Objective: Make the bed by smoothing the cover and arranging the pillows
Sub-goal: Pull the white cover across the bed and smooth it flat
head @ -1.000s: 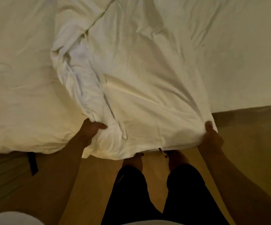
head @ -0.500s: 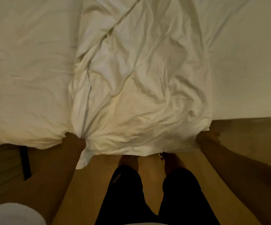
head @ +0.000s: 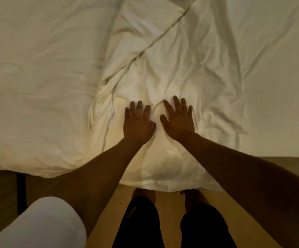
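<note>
A wrinkled white cover (head: pixel 172 56) lies in a strip down the middle of the bed, its near edge hanging over the bed's side. My left hand (head: pixel 138 123) rests flat on it, palm down, fingers spread. My right hand (head: pixel 178 119) lies flat beside it, a small gap between the two thumbs. Neither hand holds any cloth. Creases fan out from under both hands. No pillow is in view.
The white bed sheet (head: pixel 37 68) stretches to the left and right (head: pixel 279 77) of the cover. Wooden floor (head: pixel 168 208) lies below the bed's edge, where my legs in dark trousers (head: pixel 141 224) stand. A dark strip (head: pixel 20 190) shows under the bed at left.
Both hands have let go of the cover's near corners and moved inward onto its top, now lying flat side by side. The cover lies spread lower over the bed's edge.
</note>
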